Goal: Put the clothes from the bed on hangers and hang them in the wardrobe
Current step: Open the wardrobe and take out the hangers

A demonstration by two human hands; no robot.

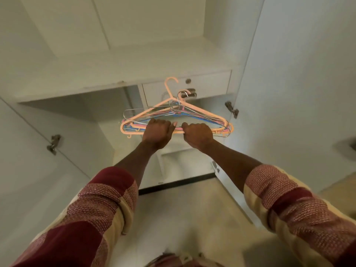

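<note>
Head view: a bunch of hangers [176, 117] is held up by its bottom bars in front of the open wardrobe [115, 74]. The bars are gripped by the left hand [158, 132] and the right hand [198, 134], side by side with fingers curled round. Both hands are likely used so the bunch stays together. Two peach hangers, a few wire ones and some blue ones are seen; the full count cannot be told. Two door hinges [54, 144] are seen. No clothes or bed are seen.

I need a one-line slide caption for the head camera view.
Both hands, left and right, grip the bottom bars of a bundle of peach plastic and silver wire hangers before an open white wardrobe.
</note>
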